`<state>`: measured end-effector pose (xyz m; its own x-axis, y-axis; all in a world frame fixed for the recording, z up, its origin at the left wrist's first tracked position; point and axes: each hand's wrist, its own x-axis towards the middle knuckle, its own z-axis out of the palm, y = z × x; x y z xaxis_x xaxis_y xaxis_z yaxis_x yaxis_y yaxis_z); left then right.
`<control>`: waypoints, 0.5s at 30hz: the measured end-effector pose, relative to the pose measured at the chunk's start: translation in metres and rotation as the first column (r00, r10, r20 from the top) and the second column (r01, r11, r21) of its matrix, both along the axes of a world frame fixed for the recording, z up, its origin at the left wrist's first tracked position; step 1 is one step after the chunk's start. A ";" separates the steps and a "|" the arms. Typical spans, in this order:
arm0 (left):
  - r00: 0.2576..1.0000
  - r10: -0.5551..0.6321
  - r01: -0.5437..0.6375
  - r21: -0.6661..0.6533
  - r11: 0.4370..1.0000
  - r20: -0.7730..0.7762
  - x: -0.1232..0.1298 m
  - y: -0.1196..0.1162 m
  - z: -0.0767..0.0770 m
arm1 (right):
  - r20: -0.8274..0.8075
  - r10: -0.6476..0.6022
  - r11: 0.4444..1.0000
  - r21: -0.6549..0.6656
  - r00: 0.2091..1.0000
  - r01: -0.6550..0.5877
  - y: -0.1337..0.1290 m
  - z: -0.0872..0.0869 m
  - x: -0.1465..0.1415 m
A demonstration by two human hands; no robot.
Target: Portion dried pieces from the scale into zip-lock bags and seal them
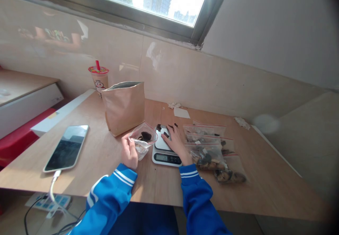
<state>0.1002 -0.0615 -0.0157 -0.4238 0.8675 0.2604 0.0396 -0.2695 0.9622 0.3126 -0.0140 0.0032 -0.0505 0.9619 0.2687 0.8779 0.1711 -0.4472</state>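
Observation:
My left hand (pixel 129 152) is closed on the edge of a clear zip bag (pixel 143 150), its mouth gaping toward the scale. Dark, curled dried pieces (pixel 146 136), which look like wood ear mushroom, are inside it. Over the plate of a white kitchen scale (pixel 167 158) lies my right hand (pixel 175 140), fingers spread. More dark pieces (pixel 159 127) rest on the scale plate around and under those fingers; whether the fingertips pinch one is hard to see. Digits show on the scale's display, too small to read surely.
Several filled zip bags (pixel 209 157) lie right of the scale. Behind the left hand stands an open brown paper pouch (pixel 125 107), with a drink cup (pixel 99 77) behind it. A phone (pixel 67 148) on a white cable lies left. Paper scraps (pixel 181 112) lie near the wall.

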 end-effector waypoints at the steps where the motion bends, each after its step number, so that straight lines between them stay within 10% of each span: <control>1: 1.000 -0.006 0.006 -0.006 1.000 0.010 0.000 0.000 0.000 | -0.010 0.019 0.999 0.033 1.000 -0.018 -0.001 -0.005 0.003; 15: 1.000 0.007 -0.006 -0.023 1.000 0.003 0.002 -0.004 0.012 | -0.031 0.034 0.984 0.176 0.999 -0.028 0.002 0.010 0.016</control>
<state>0.1026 -0.0655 -0.0041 -0.4301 0.8705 0.2391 0.0387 -0.2468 0.9683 0.3288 -0.0124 0.0134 -0.0679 0.8976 0.4356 0.8558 0.2768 -0.4370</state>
